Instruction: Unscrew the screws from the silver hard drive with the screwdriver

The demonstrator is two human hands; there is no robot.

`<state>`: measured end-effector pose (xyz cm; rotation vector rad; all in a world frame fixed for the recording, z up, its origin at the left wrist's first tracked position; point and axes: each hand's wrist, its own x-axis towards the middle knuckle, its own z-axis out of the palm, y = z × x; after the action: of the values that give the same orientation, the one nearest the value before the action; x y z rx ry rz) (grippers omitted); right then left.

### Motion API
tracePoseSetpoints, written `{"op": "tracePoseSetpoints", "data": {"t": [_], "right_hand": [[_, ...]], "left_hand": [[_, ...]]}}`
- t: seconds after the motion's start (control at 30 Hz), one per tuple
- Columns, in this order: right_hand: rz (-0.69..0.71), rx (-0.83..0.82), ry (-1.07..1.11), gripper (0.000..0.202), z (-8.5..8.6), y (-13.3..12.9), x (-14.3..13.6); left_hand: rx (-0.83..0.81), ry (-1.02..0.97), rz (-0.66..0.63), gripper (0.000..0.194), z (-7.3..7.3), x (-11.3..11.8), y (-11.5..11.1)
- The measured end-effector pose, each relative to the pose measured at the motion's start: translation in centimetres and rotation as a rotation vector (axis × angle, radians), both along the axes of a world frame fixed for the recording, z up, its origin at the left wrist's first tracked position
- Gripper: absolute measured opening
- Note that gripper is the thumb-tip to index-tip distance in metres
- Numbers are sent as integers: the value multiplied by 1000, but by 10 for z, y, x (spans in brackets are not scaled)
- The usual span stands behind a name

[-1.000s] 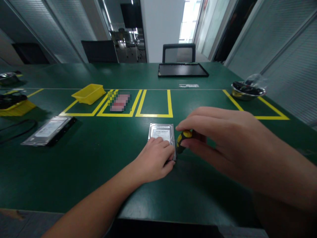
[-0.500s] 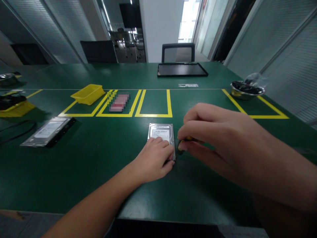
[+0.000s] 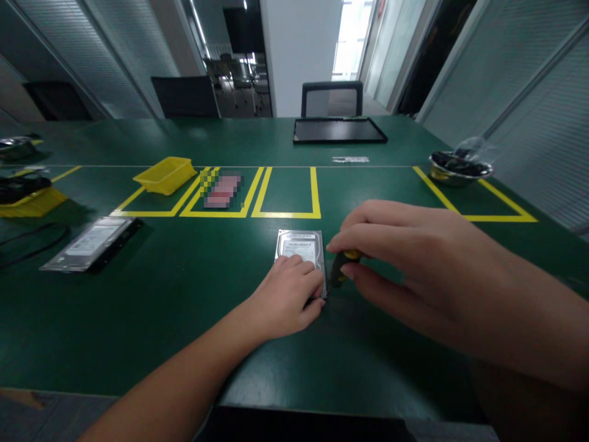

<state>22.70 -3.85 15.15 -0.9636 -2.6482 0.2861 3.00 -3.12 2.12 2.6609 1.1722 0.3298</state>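
A silver hard drive [image 3: 298, 240] with a white label lies flat on the green table, its near part covered by my left hand [image 3: 289, 294]. The fingers of that hand are curled over the drive and hold it down. My right hand [image 3: 409, 264] pinches the dark and yellow handle of a screwdriver [image 3: 338, 270] between thumb and fingers. Its tip points down at the drive's near right corner, close to my left thumb. Whether the tip sits in a screw is too small to tell.
Another hard drive [image 3: 94, 240] lies at left, by a black cable [image 3: 37, 248]. Behind are a yellow bin [image 3: 166, 175], a blurred pink item [image 3: 223, 191] and yellow tape frames [image 3: 288, 215]. A metal bowl [image 3: 453, 175] stands at right, a black-framed panel [image 3: 340, 130] at the back.
My right fingers have shifted slightly and opened a little round the screwdriver handle, so more of the handle shows. My left hand and the hard drive stay in place.
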Motion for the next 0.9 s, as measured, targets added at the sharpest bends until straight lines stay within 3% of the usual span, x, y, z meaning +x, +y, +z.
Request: {"op": "tracePoseSetpoints", "data": {"t": [0.5,0.9], "right_hand": [[-46,-15,-23,21,0,0,0],[-45,-5,-24,13,-4,1,-3]], "left_hand": [[-11,1,-1,13,1,-1,-1],[-10,-1,-2,12,2,0,0]]}}
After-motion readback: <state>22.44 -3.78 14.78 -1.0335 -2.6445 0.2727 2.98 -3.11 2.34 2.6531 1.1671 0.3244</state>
